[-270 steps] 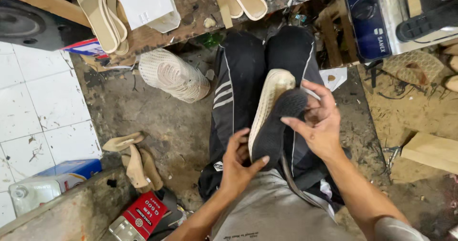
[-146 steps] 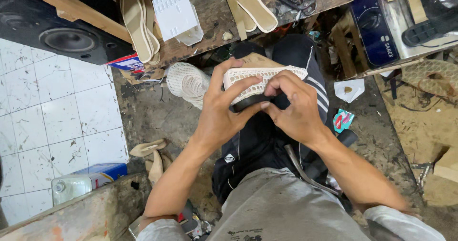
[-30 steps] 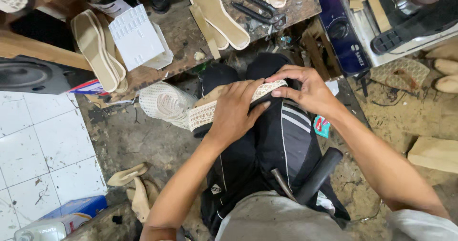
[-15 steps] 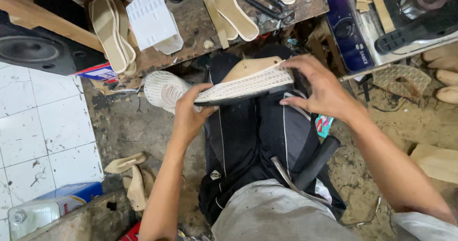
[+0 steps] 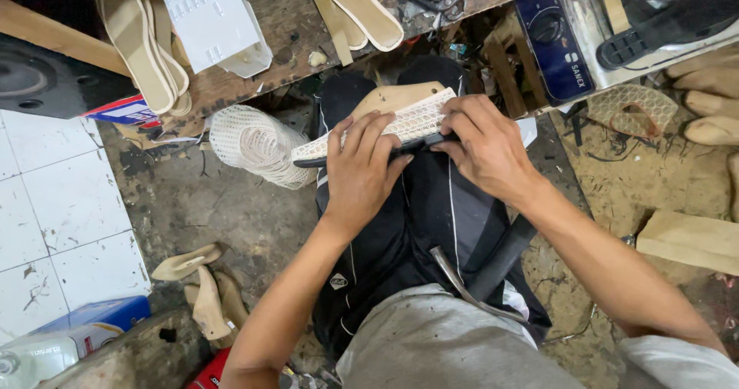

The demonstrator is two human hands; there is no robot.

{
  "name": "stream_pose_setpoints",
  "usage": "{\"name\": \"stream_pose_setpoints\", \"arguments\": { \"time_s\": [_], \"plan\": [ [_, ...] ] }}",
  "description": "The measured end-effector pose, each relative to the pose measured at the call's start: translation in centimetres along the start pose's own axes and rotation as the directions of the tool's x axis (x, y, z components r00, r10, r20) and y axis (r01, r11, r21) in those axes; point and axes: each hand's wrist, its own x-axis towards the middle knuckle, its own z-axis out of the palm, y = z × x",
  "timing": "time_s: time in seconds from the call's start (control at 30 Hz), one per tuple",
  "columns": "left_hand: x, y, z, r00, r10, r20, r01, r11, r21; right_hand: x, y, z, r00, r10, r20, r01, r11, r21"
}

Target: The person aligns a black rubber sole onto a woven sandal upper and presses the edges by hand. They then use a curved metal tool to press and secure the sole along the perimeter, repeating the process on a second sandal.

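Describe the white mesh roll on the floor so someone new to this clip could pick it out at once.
Start at the wooden workbench across the top; the white mesh roll lies on the dirty floor just below its edge, beside the person's black trousers and near the left hand. Unlike the flat tan insoles above, it is a netted, coiled cylinder.

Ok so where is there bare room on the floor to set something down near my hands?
Bare floor lies left of the knees, bordered by the white mesh roll above, the white tiles left and the wooden heel pieces below. The workbench is crowded with insoles, and the right side is littered with scraps.
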Motion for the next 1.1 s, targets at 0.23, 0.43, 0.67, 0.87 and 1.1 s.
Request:
{"name": "stream_pose_setpoints", "arguments": {
  "time_s": [0.23, 0.43, 0.67, 0.87, 1.1],
  "plan": [
    [0.3, -0.2, 1.0, 0.998, -0.04, -0.05, 0.039, 0.999, -0.016, 0.1, 0.3, -0.2, 0.997, -0.076, 0.011, 0.076, 0.997, 0.031],
    [-0.4, 0.4, 1.0, 0.999, -0.044, -0.031, 0.045, 0.997, 0.066, -0.9, -0.4, 0.4, 0.989, -0.135, -0.052, 0.13, 0.987, -0.092],
    [0.0, 0.0, 1.2, 0.998, -0.059, -0.004, 0.059, 0.998, 0.026, -0.9, -1.4, 1.0, 0.993, -0.097, -0.069, 0.082, 0.978, -0.194],
    [0.3, 0.3, 1.2, 0.999, -0.049, 0.013, 0.048, 0.998, 0.031, 1.1, -0.8, -0.4, 0.98, -0.177, 0.093, 0.19, 0.968, -0.162],
    [0.9, -0.5, 1.5, 0.994, -0.021, -0.108, 0.015, 0.999, -0.05, 2.4, 0.2, -0.8, 0.979, -0.082, 0.185, 0.093, 0.994, -0.05]
  ]
}}
